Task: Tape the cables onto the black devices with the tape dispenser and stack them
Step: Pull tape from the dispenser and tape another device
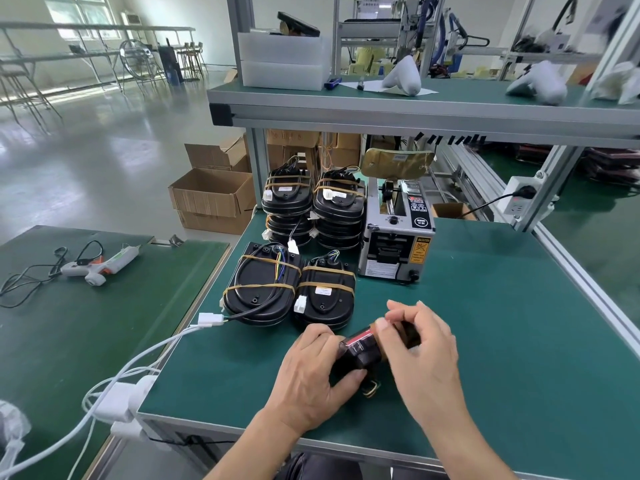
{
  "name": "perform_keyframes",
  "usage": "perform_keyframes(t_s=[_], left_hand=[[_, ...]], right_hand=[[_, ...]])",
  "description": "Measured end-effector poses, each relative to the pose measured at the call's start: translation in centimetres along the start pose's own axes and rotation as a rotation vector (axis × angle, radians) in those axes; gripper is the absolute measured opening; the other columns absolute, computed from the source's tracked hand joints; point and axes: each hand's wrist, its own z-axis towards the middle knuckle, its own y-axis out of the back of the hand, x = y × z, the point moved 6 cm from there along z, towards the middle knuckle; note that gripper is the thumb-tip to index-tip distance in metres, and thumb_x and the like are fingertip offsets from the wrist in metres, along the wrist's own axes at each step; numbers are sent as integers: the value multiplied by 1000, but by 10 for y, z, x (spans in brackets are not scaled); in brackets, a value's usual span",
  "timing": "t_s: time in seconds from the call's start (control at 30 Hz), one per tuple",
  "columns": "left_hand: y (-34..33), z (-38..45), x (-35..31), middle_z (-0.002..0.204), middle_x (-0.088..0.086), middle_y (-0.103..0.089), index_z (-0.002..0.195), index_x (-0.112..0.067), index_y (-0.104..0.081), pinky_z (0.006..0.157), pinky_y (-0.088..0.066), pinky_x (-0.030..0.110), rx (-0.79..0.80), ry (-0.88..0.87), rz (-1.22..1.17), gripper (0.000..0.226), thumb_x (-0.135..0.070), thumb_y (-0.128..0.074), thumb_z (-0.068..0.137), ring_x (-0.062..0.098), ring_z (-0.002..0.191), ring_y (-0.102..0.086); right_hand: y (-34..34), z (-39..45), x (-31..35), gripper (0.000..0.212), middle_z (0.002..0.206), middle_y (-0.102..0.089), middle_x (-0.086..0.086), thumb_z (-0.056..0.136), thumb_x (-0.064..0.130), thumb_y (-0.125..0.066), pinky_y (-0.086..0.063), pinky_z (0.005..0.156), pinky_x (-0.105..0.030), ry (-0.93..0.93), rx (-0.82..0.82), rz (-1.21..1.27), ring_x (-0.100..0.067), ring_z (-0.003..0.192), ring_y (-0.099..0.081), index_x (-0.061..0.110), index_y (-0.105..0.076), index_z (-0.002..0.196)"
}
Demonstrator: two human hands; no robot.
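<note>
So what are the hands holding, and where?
One black device: the left hand grips its near left end, and the right hand pinches its far right end, where brown tape shows.

Bright, even daylight, pretty washed out at the back

Windows glare top left; edges bend fisheye-style, right hand a bit motion-blurred.

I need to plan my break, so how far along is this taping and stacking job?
Done: two tall stacks of taped devices stand beside the tape dispenser, with two more taped piles in front. In hand: the left hand and right hand grip one black device, apparently pressing tape on. Left: stacking it; no other untaped devices are visible.
</note>
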Motion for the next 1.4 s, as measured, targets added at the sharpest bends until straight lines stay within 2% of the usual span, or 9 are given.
perform_keyframes(t_s=[0.07, 0.13, 0.23, 0.37, 0.43, 0.6, 0.67, 1.1, 1.4], left_hand=[[1, 0, 0, 90, -5, -56, 92, -17, -54, 79, -52, 34, 2, 4, 0, 35, -50, -60, 100, 22, 100, -56], [0, -1, 0, 90, -6, -57, 93, -18, -55, 79, -53, 36, 13, 7, -1, 33, -50, -61, 99, 21, 101, -56], [0, -1, 0, 91, -6, -58, 94, -15, -59, 80, -53, 37, 21, 9, 5, 36, -50, -61, 99, 21, 102, -56], [0, 0, 0, 91, -6, -58, 95, -13, -61, 80, -54, 38, 21, 11, 6, 38, -51, -60, 99, 21, 101, -56], [1, 0, 0, 91, -6, -59, 96, -13, -62, 80, -54, 38, 21, 13, 2, 41, -54, -57, 101, 21, 102, -56], [1, 0, 0, 91, -6, -59, 95, -13, -63, 79, -54, 39, 17, 20, -5, 44, -56, -55, 102, 22, 101, -57], [1, 0, 0, 91, -5, -60, 96, -13, -64, 79, -55, 40, 15, 18, -2, 40, -53, -60, 100, 22, 101, -57], [1, 0, -2, 89, -4, -60, 96, -12, -63, 77, -55, 41, 9, 13, 10, 37, -49, -64, 98, 24, 100, -58], [2, 0, -2, 89, -4, -58, 94, -12, -62, 76, -54, 41, 9, 9, 11, 39, -50, -62, 99, 24, 99, -58]], right_hand=[[11, 22, 5, 5, 104, -70, 26, 93, 40, -68, -44, 109, -54, -7, -56, 16, -8, 110, -61, 35, -67, 90], [17, 52, 12, 7, 91, -71, 23, 93, 40, -66, -55, 87, -36, 6, -87, 15, -4, 88, -65, 36, -69, 88], [13, 109, 7, 13, 78, -73, 18, 91, 29, -67, -52, 73, -26, -68, -86, 15, -4, 75, -66, 29, -74, 81], [-10, 172, -34, 14, 75, -69, -10, 86, 5, -60, -41, 54, -25, -422, -29, 155, -16, 57, -63, 3, -69, 74], [-19, 185, -48, 15, 77, -67, -12, 88, 0, -61, -34, 48, -21, -544, -46, 226, -17, 51, -62, 7, -64, 75], [-30, 194, -60, 8, 72, -65, -10, 87, -1, -66, -32, 36, -13, -629, -128, 300, -16, 47, -58, 4, -65, 81], [-33, 193, -62, 4, 76, -68, -12, 86, 0, -70, -33, 32, -13, -657, -172, 354, -18, 50, -59, 2, -67, 88], [-48, 191, -66, 29, 79, -69, -10, 81, 1, -80, -45, 39, -20, -772, -311, 524, -16, 50, -63, 2, -61, 102], [-55, 189, -62, 36, 98, -73, -12, 82, 3, -79, -39, 29, -16, -843, -318, 620, -15, 52, -64, 2, -62, 114]])
